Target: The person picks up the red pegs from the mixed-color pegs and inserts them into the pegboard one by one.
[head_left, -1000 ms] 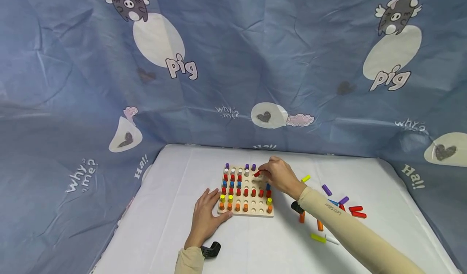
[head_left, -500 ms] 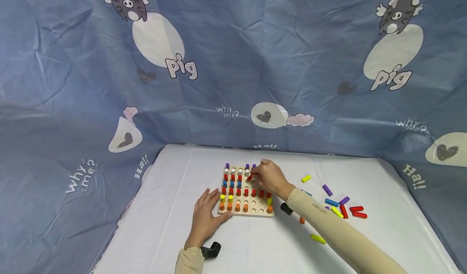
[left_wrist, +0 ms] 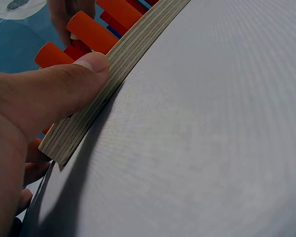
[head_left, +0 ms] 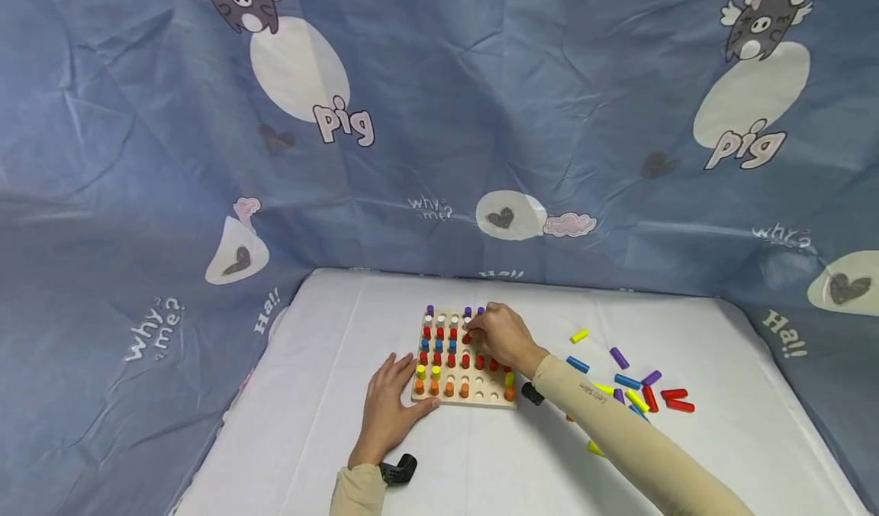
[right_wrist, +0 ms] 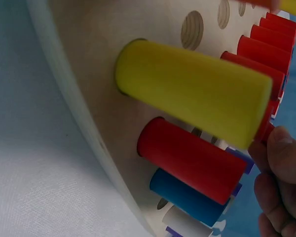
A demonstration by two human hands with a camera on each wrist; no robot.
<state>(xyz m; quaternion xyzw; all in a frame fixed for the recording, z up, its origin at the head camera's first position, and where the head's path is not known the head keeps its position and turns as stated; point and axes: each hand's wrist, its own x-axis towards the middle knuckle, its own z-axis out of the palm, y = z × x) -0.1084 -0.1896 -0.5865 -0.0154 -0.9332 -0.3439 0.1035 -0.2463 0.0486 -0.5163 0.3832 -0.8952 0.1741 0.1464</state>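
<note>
A wooden pegboard (head_left: 474, 404) holds upright pegs in purple, white, red, blue, yellow and orange rows. My left hand (head_left: 391, 409) grips its near left corner, the thumb on the front edge and the fingers along the left side; the left wrist view shows the thumb (left_wrist: 91, 64) on the layered wood. Over the board, my right hand (head_left: 506, 337) pinches a red peg (head_left: 467, 339) at the fourth place of the second red row from the back. In the right wrist view that peg is mostly hidden behind a yellow peg (right_wrist: 192, 89). Whether it sits in its hole, I cannot tell.
Loose pegs lie scattered on the white cloth right of the board, among them a yellow peg (head_left: 579, 336), a purple peg (head_left: 619, 358), a blue peg (head_left: 627, 381) and a red peg (head_left: 680, 406). A blue printed curtain (head_left: 412, 157) stands behind.
My right hand has moved left across the board with the red peg, which has gone from tilted above the holes to its row's fourth place. The left hand stays put.
</note>
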